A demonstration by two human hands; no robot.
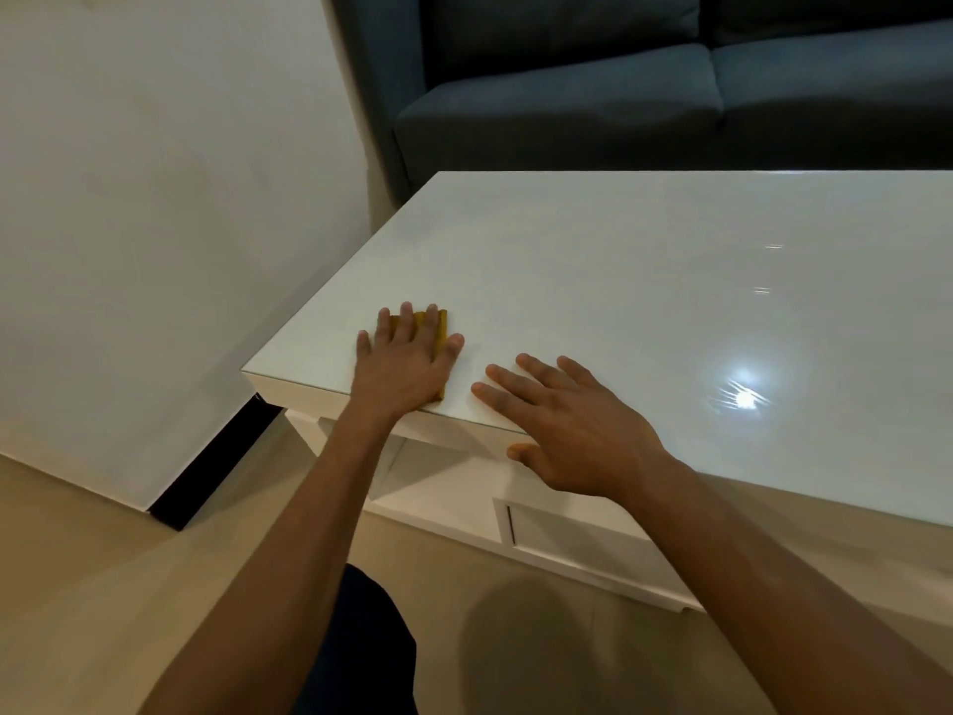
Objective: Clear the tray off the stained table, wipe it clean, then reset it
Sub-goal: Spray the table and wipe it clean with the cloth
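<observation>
While the left hand [407, 353] presses a yellow cloth [440, 335] flat near the glossy white worktop [619, 281] corner, fingers straight, the right hand [567, 430] rests open beside it. No tray shows, so clearing looks done, wiping underway, resetting left. Stains are hard to spot under glare; the cloth is mostly hidden.

Both forearms are bare from elbow to wrist; no sleeves are visible. The left hand [407, 353] and the right hand [572, 430] carry no gloves, rings, watch or bands. A dark navy garment [361, 647], apparently trousers, covers the knee at the lower frame edge.
</observation>
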